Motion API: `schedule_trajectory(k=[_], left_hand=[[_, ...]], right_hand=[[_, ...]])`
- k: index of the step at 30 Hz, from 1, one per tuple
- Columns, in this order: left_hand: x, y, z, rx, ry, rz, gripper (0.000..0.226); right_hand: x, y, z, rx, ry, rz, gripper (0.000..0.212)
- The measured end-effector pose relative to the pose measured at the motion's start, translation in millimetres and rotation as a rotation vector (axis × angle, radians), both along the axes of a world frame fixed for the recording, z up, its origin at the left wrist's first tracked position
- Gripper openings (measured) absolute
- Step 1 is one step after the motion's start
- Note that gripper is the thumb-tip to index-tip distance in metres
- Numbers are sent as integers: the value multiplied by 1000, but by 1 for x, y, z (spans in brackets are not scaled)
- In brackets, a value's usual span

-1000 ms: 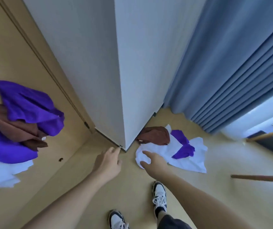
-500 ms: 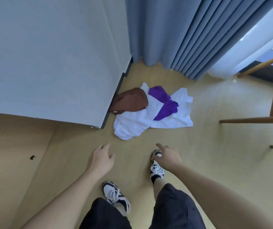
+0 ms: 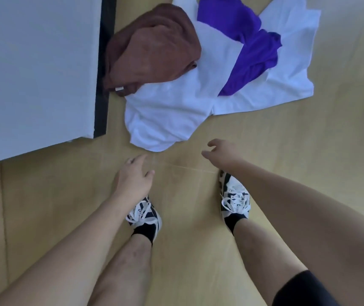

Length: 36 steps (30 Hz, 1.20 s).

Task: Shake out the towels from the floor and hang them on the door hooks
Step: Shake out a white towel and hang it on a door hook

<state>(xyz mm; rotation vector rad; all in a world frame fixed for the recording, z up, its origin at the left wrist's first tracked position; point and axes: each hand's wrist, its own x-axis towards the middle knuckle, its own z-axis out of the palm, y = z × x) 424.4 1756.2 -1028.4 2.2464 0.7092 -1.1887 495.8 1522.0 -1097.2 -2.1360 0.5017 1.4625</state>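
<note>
Towels sit in a heap on the floor (image 3: 265, 151) straight ahead of both hands, white towel (image 3: 165, 115) underneath, running up and to the right. Left hand (image 3: 133, 180) and right hand (image 3: 222, 152) are both empty, fingers loose; its near corner lies between them, a bit closer to the left.

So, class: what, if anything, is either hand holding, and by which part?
Nothing is held. The left hand and right hand hang open above the floor, short of the white towel.

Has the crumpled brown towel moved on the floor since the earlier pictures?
No. The crumpled brown towel lies against the dark base of the grey wall as before; only the camera moved.
</note>
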Motion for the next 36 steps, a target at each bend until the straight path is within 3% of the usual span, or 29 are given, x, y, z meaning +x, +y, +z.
schedule_trajectory(k=[5,9,13,17,24,36], left_hand=[[-18,37,-87,10,38,-92,54],[-31,57,-114,20,51,-121,54],[-37,62,-113,6,48,-136,54],[-33,56,-84,1,50,-159,53],[18,23,46,-89,-28,-425,47],[179,-92,394,-80,-494,-880,56]], right_hand=[[11,28,-87,89,-9,-489,46],[19,51,-115,116,-136,-696,6],[16,62,-109,9,-276,-783,30],[7,61,-71,-78,-305,-735,30],[-6,52,78,15,-393,-498,11],[62,-14,445,201,-767,-396,20]])
